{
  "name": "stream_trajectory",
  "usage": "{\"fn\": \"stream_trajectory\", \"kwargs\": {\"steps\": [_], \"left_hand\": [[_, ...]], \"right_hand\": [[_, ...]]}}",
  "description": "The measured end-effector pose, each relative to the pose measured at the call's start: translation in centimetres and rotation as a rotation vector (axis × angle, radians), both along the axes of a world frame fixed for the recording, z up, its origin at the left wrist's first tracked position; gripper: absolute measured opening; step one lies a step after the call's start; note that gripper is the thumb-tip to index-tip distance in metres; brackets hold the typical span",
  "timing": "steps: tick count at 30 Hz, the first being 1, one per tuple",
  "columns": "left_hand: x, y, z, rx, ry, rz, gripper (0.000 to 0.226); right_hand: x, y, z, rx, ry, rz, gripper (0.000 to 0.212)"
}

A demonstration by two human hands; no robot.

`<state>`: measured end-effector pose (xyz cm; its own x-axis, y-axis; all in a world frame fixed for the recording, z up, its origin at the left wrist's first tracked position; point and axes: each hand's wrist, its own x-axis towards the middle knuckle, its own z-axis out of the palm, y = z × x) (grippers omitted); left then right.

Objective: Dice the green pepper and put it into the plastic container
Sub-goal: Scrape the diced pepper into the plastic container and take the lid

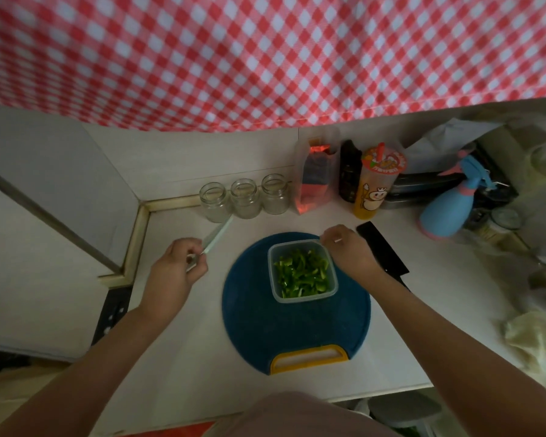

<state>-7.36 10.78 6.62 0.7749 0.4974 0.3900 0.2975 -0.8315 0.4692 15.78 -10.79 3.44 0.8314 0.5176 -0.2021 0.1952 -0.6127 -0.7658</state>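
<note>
A clear square plastic container (331,290) full of diced green pepper (301,274) stands on the upper right part of a round blue cutting board (259,323) with a yellow handle. My left hand (180,266) grips the handle of a small pale knife (216,234), whose blade points up and right toward the jars, left of the board. My right hand (349,247) is at the container's far right corner, fingers curled at its rim; whether it grips the rim is unclear.
Three empty glass jars (245,198) stand behind the board. To their right are a bag, a dark bottle and an orange drink cup (372,184). A black flat object (382,247) lies right of my hand. A blue spray bottle (451,203) and clutter fill the right side.
</note>
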Motion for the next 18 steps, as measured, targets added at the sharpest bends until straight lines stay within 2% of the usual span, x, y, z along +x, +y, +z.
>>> {"fn": "stream_trajectory", "kwargs": {"steps": [4,6,9,11,14,18], "left_hand": [[2.0,-2.5,2.5,-0.389,-0.205,0.067,0.008],[3.8,-2.9,3.0,-0.58,-0.238,0.119,0.013],[6.4,-4.0,2.0,-1.035,-0.243,0.151,0.016],[7.8,-4.8,0.4,-1.227,-0.228,0.167,0.021],[9.2,-6.1,-2.1,-1.356,-0.209,0.185,0.021],[10.5,-6.1,-4.9,-1.318,-0.157,0.256,0.019]], "right_hand": [[-1.0,0.3,2.0,0.132,0.046,0.054,0.039],[-1.5,0.3,2.4,0.219,0.16,0.066,0.043],[-2.1,0.3,2.5,0.367,0.349,0.036,0.037],[-2.1,0.0,2.0,0.301,0.237,0.052,0.024],[-1.9,-0.6,0.6,0.159,0.025,-0.005,0.012],[-1.5,-1.5,-1.0,0.065,-0.109,-0.137,0.033]]}}
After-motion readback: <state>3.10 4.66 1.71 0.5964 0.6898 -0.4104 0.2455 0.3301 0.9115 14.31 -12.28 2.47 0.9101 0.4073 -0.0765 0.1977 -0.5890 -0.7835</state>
